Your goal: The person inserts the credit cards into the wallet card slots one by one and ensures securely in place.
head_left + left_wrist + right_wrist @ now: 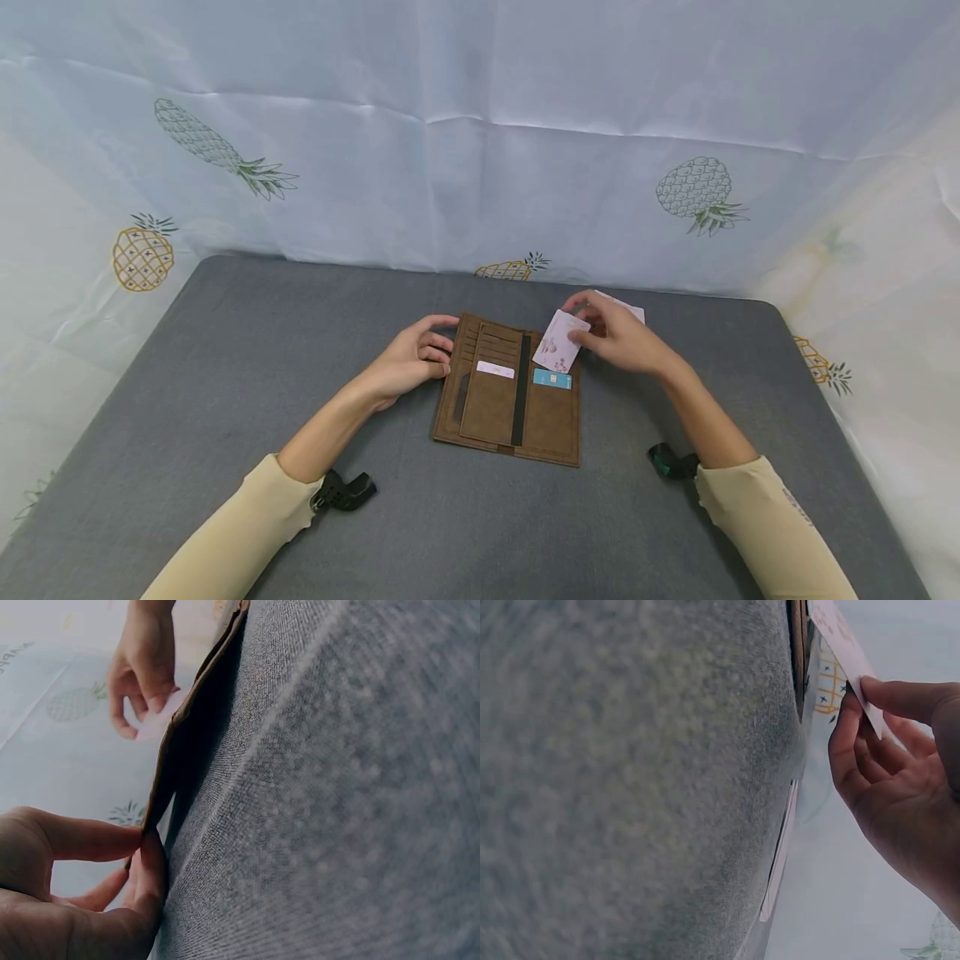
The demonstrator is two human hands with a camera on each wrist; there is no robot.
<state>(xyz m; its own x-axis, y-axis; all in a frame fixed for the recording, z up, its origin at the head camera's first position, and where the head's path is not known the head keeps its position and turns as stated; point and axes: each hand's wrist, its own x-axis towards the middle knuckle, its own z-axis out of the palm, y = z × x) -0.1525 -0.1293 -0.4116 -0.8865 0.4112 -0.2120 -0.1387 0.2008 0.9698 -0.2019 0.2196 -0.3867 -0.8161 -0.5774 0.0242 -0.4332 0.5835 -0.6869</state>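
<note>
A brown wallet [491,412] lies unfolded on the grey table, a dark band running down its middle. My left hand [411,360] pinches the wallet's left edge between thumb and fingers; the left wrist view shows that edge [159,776] lifted off the cloth. Between the thumb and fingers of my right hand [618,333] is a pale pink card [558,342] with a flower print, tilted over the wallet's upper right part. Just below it, a blue card [552,379] shows from a right-side pocket. A pinkish-white card [496,369] sits in a left-side pocket.
Another pale card [633,310] lies on the table behind my right hand, partly hidden by it; the right wrist view shows this card [778,855] edge-on. A white curtain [465,192] with pineapple prints hangs behind the grey table [300,333]. Black straps circle both wrists.
</note>
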